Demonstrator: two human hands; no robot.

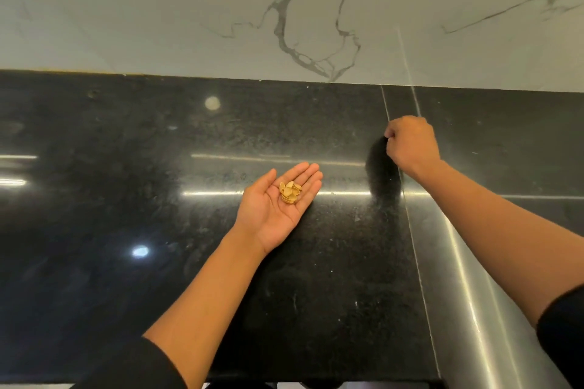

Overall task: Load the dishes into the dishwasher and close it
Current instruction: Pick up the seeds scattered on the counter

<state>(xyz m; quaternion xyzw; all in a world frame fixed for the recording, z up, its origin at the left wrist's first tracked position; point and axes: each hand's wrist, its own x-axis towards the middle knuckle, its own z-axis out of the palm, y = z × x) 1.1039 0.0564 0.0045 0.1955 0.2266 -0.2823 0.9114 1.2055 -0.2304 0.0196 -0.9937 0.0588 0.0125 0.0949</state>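
Left hand (pixel 278 199): palm up, fingers straight and relaxed, hovering over black polished table (pixel 158 262), carrying small heap of pale nut shells (pixel 290 192) at base of fingers. Right hand (pixel 410 144): curled into fist near table's seam (pixel 410 230), knuckles up, contents hidden, grip impossible to tell. Behind: white veined marble wall (pixel 189 9); dishes and dishwasher out of view.

Bare black counter (pixel 158 230), marble wall (pixel 189 9) behind.
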